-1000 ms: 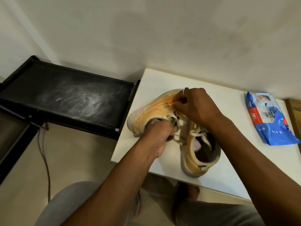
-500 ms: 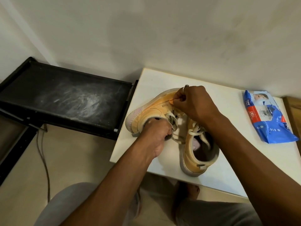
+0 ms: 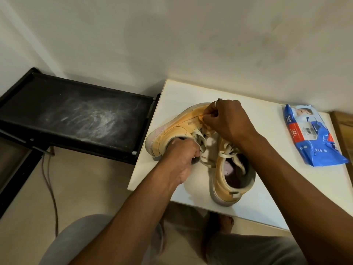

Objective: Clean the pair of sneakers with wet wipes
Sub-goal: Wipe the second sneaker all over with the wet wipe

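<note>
Two tan sneakers lie on a small white table [image 3: 263, 196]. My left hand [image 3: 181, 155] grips the collar of the left sneaker [image 3: 177, 127], which is tipped on its side with its toe pointing away. My right hand [image 3: 225, 119] pinches a small crumpled wipe [image 3: 202, 118], stained orange, against that sneaker's upper near the laces. The second sneaker [image 3: 231, 180] stands upright beside it, its opening facing me and its laces loose. A blue pack of wet wipes [image 3: 313, 136] lies on the table at the right.
A dusty black shelf [image 3: 76, 113] stands left of the table, close to its edge. A cable [image 3: 51, 188] hangs to the floor below it. A white wall runs behind. My knees and a bare foot [image 3: 221, 222] show under the table's front edge.
My right hand has shifted slightly along the sneaker's upper with the wipe. My left hand keeps its grip on the collar. The view has moved a little.
</note>
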{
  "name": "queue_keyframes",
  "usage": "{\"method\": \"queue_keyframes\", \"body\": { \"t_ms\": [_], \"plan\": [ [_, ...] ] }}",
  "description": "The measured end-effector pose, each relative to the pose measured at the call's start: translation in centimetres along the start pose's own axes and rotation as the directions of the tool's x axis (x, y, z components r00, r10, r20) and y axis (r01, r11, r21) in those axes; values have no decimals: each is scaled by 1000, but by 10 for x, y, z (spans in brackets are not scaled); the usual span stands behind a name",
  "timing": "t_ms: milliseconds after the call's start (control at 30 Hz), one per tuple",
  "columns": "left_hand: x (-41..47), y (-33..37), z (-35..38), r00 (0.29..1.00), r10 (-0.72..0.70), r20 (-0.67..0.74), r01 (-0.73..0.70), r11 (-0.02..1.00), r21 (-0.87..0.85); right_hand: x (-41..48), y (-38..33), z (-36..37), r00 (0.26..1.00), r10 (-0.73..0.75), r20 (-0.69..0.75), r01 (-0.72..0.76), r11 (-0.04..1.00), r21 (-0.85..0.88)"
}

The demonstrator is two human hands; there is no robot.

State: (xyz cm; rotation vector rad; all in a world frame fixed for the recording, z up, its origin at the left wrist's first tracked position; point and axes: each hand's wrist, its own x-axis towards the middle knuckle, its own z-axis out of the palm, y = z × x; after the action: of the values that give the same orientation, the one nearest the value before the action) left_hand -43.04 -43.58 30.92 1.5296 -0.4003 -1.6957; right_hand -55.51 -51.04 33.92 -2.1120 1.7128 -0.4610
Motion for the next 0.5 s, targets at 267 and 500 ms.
{"method": "queue_keyframes", "body": {
  "t_ms": [267, 500],
  "plan": [
    [0, -2, 1, 999, -34, -26, 36, 997, 67, -3, 0, -12, 969, 14, 248, -71, 972, 223],
    [0, -1, -1, 1000, 14, -1, -14, 1000, 9, 3, 0, 4, 997, 49, -65, -54, 996, -73]
  ]
}}
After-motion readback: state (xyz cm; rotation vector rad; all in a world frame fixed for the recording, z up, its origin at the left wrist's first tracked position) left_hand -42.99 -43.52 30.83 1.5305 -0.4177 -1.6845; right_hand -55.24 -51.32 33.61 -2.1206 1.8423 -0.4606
